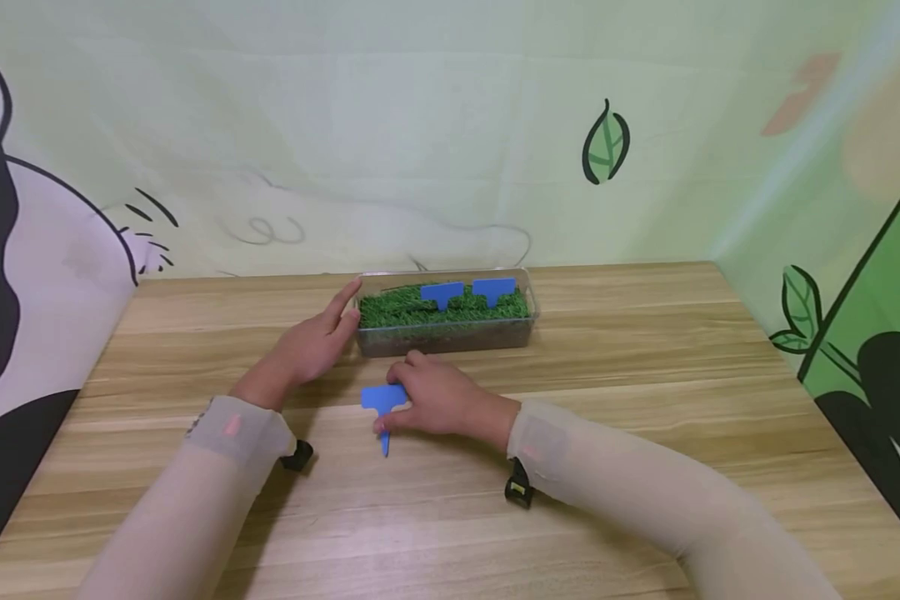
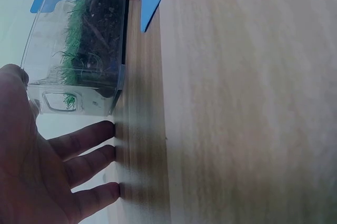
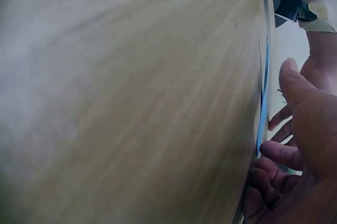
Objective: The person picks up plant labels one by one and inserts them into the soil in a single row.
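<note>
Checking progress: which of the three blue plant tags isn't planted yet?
The blue tag lying flat on the table under the right hand; the other two stand in the grass.

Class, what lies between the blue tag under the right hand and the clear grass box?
Only bare wooden table lies between the blue tag and the grass box, seen in the head view.

No readable text, brand, number or sign in any view. Blue plant tags [image 1: 441,293] standing in clear grass tray [image 1: 446,336] at far middle of surface: faces blank. Blue tag [image 1: 383,402] lying near middle of surface: blank too. Backdrop shows drawn leaves and line doodles only, no lettering. Embossed rectangle [image 2: 60,102] on tray end wall, left-wrist view: no legible characters.
</note>
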Action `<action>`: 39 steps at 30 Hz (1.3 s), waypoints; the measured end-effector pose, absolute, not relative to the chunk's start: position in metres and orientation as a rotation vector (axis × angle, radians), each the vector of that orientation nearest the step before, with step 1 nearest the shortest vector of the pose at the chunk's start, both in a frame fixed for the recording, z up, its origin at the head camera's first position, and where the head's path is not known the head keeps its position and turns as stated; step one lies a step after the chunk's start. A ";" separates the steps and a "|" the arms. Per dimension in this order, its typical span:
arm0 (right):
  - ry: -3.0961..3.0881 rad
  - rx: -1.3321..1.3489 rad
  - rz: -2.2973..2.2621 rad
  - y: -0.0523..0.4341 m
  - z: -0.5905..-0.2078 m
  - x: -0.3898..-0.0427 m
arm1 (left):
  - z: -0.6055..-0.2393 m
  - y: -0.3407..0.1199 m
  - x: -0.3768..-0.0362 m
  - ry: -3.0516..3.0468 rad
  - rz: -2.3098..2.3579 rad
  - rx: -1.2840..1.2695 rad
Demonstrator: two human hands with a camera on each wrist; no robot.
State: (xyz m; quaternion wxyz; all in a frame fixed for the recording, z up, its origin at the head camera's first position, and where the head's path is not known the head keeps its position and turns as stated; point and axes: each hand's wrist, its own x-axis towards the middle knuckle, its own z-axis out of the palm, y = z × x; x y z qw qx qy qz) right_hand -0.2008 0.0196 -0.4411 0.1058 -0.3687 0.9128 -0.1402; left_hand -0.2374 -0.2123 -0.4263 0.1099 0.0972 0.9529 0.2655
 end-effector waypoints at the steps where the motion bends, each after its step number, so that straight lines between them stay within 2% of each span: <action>1: 2.689 -1.082 -0.411 0.019 -0.441 -0.201 | -0.426 -0.212 -0.238 2.801 0.784 0.284; 13: 2.676 -1.034 -0.413 0.018 -0.442 -0.203 | -0.427 -0.211 -0.238 2.787 0.791 0.275; 24: 2.593 -0.870 -0.811 0.025 -0.442 -0.210 | -0.427 -0.212 -0.238 2.778 0.788 0.265; 39: 2.522 -0.808 -1.029 0.031 -0.428 -0.213 | -0.428 -0.213 -0.238 2.773 0.788 0.283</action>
